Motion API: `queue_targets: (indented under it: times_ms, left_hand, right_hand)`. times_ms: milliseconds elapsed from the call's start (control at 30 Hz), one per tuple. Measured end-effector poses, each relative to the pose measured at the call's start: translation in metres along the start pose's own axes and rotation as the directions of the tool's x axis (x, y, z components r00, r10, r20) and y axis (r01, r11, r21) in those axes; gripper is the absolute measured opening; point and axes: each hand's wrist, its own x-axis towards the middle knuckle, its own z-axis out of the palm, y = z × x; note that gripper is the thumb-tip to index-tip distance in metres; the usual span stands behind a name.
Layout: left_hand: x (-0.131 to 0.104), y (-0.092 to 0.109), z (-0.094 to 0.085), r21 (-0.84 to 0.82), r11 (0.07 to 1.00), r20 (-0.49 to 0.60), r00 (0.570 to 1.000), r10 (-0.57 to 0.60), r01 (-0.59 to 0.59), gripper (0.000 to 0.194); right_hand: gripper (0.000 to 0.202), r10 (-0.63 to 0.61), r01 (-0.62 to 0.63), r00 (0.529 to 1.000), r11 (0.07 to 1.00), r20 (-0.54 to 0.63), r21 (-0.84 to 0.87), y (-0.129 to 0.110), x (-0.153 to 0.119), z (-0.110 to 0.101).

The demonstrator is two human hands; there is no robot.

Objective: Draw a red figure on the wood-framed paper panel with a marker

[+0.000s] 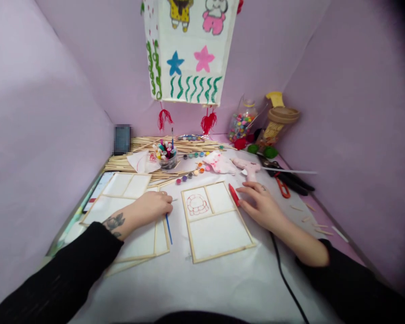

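Note:
My left hand [153, 207] lies palm down over wooden-stick frames [140, 249] backed with white sheet, its fingers curled. At its fingertips a thin blue stick [169, 229] points toward me, and a small grey tip [174, 200] sticks out to the right. What the fingers hold is hidden. My right hand [259, 204] is open, thumb and forefinger apart, just right of a red marker [234, 195]. The marker lies on the right edge of another stick frame [222, 234], whose upper left panel carries a red outline drawing [197, 204].
A painted lantern [192, 58] with red tassels hangs ahead. Behind the frames stand a cup of markers [166, 157], paint pots [184, 178] and wooden sticks [141, 145]. At right lie a pink glue gun [248, 167], black-handled pliers [290, 177] and a black cord [283, 274].

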Motion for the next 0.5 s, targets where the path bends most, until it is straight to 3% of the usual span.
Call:
queue_targets:
  times_ms: [167, 500]
  left_hand:
    - [0.0091, -0.0052, 0.0088, 0.048, 0.981, -0.011, 0.982, 0.190, -0.189, 0.021]
    - [0.0107, 0.0032, 0.0101, 0.086, 0.935, -0.018, 0.938, 0.347, -0.344, 0.014]
  right_hand:
    - [0.024, -0.022, 0.023, 0.999, 0.999, -0.025, 0.036, 0.0025, -0.0002, 0.0010]
    - [0.016, -0.060, 0.067, 0.992, 0.996, -0.114, 0.058, 0.0014, 0.0007, 0.0005]
